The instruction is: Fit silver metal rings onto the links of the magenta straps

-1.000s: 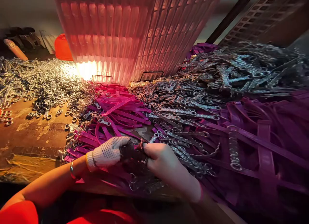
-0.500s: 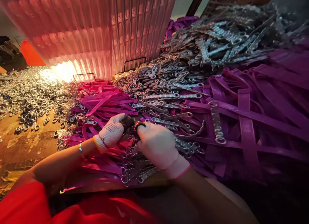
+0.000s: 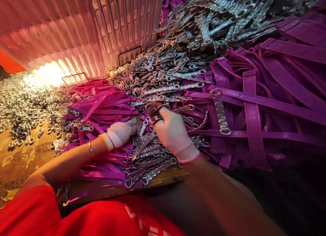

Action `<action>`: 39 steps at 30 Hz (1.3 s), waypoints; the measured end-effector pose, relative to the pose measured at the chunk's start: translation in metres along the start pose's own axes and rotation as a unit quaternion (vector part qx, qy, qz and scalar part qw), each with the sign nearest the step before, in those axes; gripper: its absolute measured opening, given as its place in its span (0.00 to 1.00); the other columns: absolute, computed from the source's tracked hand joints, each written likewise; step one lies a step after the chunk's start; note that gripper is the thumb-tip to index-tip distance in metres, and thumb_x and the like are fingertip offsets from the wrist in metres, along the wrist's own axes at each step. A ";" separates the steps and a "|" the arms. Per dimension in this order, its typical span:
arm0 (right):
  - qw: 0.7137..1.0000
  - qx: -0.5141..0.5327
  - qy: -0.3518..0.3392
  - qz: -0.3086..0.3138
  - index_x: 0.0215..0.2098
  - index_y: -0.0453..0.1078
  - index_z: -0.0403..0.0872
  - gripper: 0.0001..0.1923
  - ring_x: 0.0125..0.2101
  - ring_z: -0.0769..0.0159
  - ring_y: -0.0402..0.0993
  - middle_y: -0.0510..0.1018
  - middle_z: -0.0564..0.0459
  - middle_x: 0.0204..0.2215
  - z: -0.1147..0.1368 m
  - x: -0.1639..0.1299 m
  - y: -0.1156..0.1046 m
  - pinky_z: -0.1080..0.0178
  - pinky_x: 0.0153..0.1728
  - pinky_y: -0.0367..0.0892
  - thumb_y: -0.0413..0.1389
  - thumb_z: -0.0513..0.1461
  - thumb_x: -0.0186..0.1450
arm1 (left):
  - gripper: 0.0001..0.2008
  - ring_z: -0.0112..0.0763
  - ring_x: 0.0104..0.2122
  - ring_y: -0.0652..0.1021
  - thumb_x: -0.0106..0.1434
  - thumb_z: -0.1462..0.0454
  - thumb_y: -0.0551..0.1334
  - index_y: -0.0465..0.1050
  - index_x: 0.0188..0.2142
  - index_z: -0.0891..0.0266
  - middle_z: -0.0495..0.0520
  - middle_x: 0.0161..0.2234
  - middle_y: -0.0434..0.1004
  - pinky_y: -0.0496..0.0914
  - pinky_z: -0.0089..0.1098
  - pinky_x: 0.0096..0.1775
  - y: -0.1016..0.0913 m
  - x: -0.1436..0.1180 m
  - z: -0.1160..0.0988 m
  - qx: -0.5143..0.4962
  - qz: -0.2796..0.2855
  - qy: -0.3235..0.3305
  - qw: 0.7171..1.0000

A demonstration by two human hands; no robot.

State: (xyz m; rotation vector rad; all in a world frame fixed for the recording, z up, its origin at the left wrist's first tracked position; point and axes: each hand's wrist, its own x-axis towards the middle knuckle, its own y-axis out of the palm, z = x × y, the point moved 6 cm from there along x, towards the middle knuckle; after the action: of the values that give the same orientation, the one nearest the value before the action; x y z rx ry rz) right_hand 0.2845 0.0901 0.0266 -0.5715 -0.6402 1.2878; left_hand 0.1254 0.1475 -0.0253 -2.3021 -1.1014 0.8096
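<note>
My left hand (image 3: 119, 133), in a white dotted glove with a yellow cuff, rests low over the pink-purple straps (image 3: 107, 105). Its fingers are curled, with a small pale end at the tips that I cannot make out. Beside it, my right hand (image 3: 171, 133) wears a plain white glove with a pink cuff. Its thumb presses against dark-soiled fingertips; what lies between them is hidden. Below and between the hands lie flat braided metal pieces with ring ends (image 3: 150, 151), some joined to purple straps.
A ribbed translucent panel (image 3: 84, 36) stands behind, with a bright light low on it. Loose silver rings (image 3: 22, 103) are heaped at left on the wooden table (image 3: 25, 154). More braided metal pieces (image 3: 203, 29) and wide purple straps (image 3: 254, 110) pile up at right.
My hands, close together before, are now farther apart. The right hand has lifted away from the left, and the left has turned with its back up. The view has shifted slightly right and down.
</note>
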 end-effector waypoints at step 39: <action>0.903 -0.321 -0.136 0.251 0.43 0.70 0.43 0.15 0.36 0.56 0.78 0.81 0.43 0.34 0.079 -0.049 0.069 0.62 0.30 0.61 0.47 0.31 0.62 | 0.13 0.24 0.25 0.67 0.65 0.60 0.58 0.74 0.30 0.67 0.49 0.25 0.72 0.62 0.24 0.29 -0.014 -0.106 0.027 -0.168 -0.063 0.042 0.983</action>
State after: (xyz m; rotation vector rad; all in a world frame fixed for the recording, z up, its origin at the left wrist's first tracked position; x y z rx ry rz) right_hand 0.1731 0.0574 0.0273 -1.1645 -1.2281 1.6537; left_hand 0.0460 0.0743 -0.0032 -2.4769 -1.4207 0.5028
